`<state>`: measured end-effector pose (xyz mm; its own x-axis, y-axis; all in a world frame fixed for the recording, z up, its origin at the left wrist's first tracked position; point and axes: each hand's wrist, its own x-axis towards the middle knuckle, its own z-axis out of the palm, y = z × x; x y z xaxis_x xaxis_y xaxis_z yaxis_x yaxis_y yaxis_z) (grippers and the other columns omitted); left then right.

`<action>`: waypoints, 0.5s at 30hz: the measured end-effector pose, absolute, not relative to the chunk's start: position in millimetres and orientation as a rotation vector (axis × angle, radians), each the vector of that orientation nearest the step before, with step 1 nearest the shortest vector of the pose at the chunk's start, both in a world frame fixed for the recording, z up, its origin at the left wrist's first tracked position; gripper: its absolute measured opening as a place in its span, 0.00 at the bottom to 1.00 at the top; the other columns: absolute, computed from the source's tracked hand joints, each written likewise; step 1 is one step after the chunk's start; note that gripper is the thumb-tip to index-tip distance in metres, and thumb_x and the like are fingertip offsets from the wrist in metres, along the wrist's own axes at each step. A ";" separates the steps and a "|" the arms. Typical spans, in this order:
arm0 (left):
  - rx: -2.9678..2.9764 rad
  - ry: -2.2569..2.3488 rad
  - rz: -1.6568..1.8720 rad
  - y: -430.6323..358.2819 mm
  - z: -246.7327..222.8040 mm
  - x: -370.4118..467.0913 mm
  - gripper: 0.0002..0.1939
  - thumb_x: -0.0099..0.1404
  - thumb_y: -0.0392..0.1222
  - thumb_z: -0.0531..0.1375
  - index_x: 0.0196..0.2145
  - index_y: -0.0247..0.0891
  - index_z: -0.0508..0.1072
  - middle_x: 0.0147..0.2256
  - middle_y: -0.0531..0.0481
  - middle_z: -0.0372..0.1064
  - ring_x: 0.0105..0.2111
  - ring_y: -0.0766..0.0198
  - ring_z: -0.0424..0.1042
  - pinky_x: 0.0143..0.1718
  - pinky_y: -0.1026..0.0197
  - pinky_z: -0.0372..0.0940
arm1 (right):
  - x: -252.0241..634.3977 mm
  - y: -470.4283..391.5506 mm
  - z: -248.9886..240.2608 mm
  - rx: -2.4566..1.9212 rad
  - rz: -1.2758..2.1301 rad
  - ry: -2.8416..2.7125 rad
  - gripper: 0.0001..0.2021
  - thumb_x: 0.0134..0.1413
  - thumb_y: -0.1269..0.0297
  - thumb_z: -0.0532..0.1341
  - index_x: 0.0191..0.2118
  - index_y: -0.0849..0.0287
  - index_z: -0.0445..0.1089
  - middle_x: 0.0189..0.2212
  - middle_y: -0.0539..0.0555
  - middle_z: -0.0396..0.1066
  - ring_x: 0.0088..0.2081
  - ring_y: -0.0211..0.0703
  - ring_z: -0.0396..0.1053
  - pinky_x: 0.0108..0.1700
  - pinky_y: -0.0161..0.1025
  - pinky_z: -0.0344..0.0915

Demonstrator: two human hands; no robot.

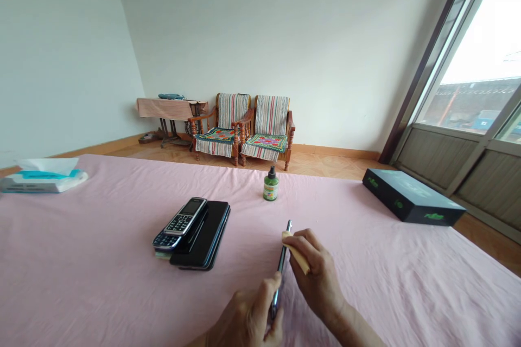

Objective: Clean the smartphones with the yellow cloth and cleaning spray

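Note:
A slim phone [281, 260], turned edge-on, is gripped near its lower end by my left hand [254, 309]. My right hand [316, 271] pinches a folded yellow cloth [299, 259] against the upper part of the phone's edge. Left of my hands lies a stack of devices: a silver keypad phone [186, 217] and a dark keypad phone [166, 240] rest on a flat black device [217, 233]. Beyond my hands a green spray bottle [270, 187] with a black top stands upright.
Pink cloth [122, 282] covers the surface under everything. A pack of wipes [49, 179] lies at the far left, a black box [411, 195] at the right. Two wooden chairs [266, 119] and a covered sewing table [166, 108] stand by the wall.

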<state>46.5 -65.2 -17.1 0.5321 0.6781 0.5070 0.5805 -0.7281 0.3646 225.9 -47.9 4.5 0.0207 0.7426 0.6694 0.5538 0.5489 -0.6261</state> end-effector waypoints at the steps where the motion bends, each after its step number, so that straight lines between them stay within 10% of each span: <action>1: 2.645 1.049 0.970 -65.7 -17.1 46.3 0.26 0.57 0.29 0.54 0.53 0.43 0.60 0.32 0.50 0.75 0.29 0.60 0.76 0.34 0.63 0.69 | 229.6 -43.8 4.6 -1.124 0.182 -1.632 0.13 0.55 0.75 0.54 0.42 0.55 0.71 0.34 0.54 0.66 0.35 0.40 0.68 0.37 0.33 0.66; 15: 2.731 0.871 1.201 -60.0 -19.8 47.6 0.29 0.54 0.28 0.51 0.54 0.43 0.60 0.31 0.53 0.76 0.25 0.63 0.75 0.30 0.66 0.70 | 236.3 -33.5 3.0 -1.316 0.315 -1.386 0.11 0.52 0.71 0.54 0.38 0.59 0.72 0.34 0.55 0.68 0.33 0.41 0.70 0.36 0.35 0.65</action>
